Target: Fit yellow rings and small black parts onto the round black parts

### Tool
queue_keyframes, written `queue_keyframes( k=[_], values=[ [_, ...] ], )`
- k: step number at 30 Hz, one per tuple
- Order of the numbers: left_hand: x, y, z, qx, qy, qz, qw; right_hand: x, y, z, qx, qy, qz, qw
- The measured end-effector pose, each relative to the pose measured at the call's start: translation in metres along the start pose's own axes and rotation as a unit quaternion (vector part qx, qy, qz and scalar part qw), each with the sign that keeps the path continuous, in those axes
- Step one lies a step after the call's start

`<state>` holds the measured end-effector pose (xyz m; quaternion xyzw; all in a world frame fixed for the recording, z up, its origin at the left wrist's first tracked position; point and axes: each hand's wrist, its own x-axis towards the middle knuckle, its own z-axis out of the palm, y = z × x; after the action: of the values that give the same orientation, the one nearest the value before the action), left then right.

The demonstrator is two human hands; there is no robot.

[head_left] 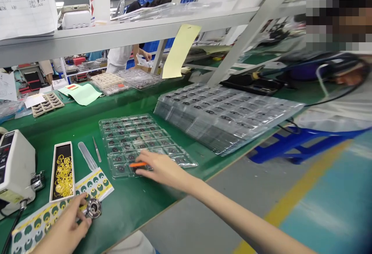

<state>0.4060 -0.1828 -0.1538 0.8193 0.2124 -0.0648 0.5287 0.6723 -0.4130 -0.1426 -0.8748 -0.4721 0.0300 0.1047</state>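
Observation:
My left hand [67,223] rests at the table's near left, its fingertips pinching a small round metal part [93,208] that lies at the edge of a sticker sheet [43,217] with green and yellow rings. My right hand [158,168] reaches over the near edge of a clear plastic tray [139,141] filled with several small round parts. Its fingers are closed around an orange stick-like tool [137,164] that points left over a tray pocket.
A narrow black box of yellow rings [62,170], a clear strip and tweezers [97,149] lie left of the tray. A white machine [14,168] stands far left. A tall stack of clear trays [223,116] sits at right. Another person sits at far right.

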Motion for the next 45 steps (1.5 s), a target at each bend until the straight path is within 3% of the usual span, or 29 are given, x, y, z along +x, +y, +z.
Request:
queue_keyframes(
  k=[2, 4, 8, 11, 14, 19, 23, 26, 29, 33, 36, 41, 45],
  values=[
    [-0.002, 0.025, -0.002, 0.129, 0.032, 0.006, 0.991, -0.009, -0.007, 0.012, 0.025, 0.02, -0.085, 0.996],
    [0.006, 0.052, 0.003, 0.22, 0.047, 0.022, 0.974, -0.013, -0.008, 0.021, 0.044, 0.049, -0.106, 0.992],
    [0.051, 0.086, 0.029, 0.251, 0.065, 0.077, 0.963, -0.013, -0.004, 0.028, 0.088, 0.095, -0.116, 0.985],
    [0.086, 0.089, 0.045, 0.2, 0.089, 0.058, 0.974, -0.012, -0.003, 0.028, 0.129, 0.153, -0.137, 0.97],
    [0.102, 0.086, 0.046, 0.133, 0.101, 0.045, 0.985, -0.011, -0.001, 0.027, 0.134, 0.187, -0.15, 0.962],
    [0.107, 0.099, 0.033, -0.104, 0.026, 0.016, 0.994, -0.004, 0.005, 0.012, 0.098, 0.24, -0.182, 0.948],
    [0.124, 0.121, 0.035, -0.316, -0.013, 0.022, 0.948, -0.002, 0.004, -0.006, 0.013, 0.298, -0.206, 0.932],
    [0.138, 0.136, 0.043, -0.407, 0.014, 0.036, 0.912, -0.011, -0.006, -0.012, -0.029, 0.372, -0.136, 0.918],
    [0.14, 0.152, 0.042, -0.453, 0.028, 0.066, 0.889, -0.029, -0.02, -0.012, -0.04, 0.456, -0.093, 0.884],
    [0.114, 0.167, 0.014, -0.469, 0.038, 0.106, 0.876, -0.048, -0.033, -0.007, -0.037, 0.51, -0.137, 0.848],
    [0.074, 0.16, -0.018, -0.457, 0.072, 0.114, 0.879, -0.047, -0.034, -0.001, -0.021, 0.513, -0.142, 0.846],
    [-0.016, 0.114, -0.061, -0.455, 0.183, 0.095, 0.866, -0.024, -0.033, 0.019, -0.008, 0.461, -0.12, 0.879],
    [-0.088, 0.075, -0.076, -0.457, 0.299, 0.087, 0.833, -0.009, -0.043, 0.037, 0.002, 0.442, -0.134, 0.887]
  ],
)
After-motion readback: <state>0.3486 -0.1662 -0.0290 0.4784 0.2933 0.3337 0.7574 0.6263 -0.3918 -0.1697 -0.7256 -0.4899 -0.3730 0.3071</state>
